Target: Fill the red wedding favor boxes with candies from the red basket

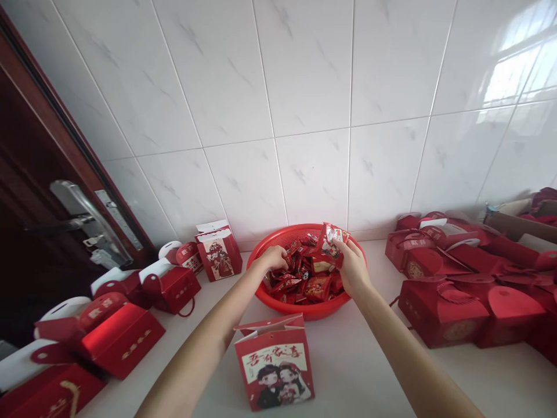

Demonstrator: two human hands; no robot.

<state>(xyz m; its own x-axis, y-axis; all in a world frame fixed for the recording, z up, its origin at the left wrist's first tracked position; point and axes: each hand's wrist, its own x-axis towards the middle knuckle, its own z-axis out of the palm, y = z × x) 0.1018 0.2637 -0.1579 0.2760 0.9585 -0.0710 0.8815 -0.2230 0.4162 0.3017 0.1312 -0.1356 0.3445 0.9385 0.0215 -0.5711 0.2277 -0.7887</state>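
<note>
Against the wall stands a red plastic basket (300,311), full of small red wrapped packets (317,287). My left hand (277,257) reaches into its left side with the fingers curled down among the packets; what they grip, if anything, is hidden. At the basket's right side, my right hand (351,262) is closed on a red printed packet (331,238), held tilted above the heap. Between my forearms a red gift box (275,363) stands upright, its top open and its front printed with a cartoon couple.
Several red gift boxes (124,339) line the table on the left, near a dark door with a metal handle (89,217). More red boxes (444,310) crowd the right side, with an open cardboard carton (517,229) behind. A tiled wall (311,168) bounds the back.
</note>
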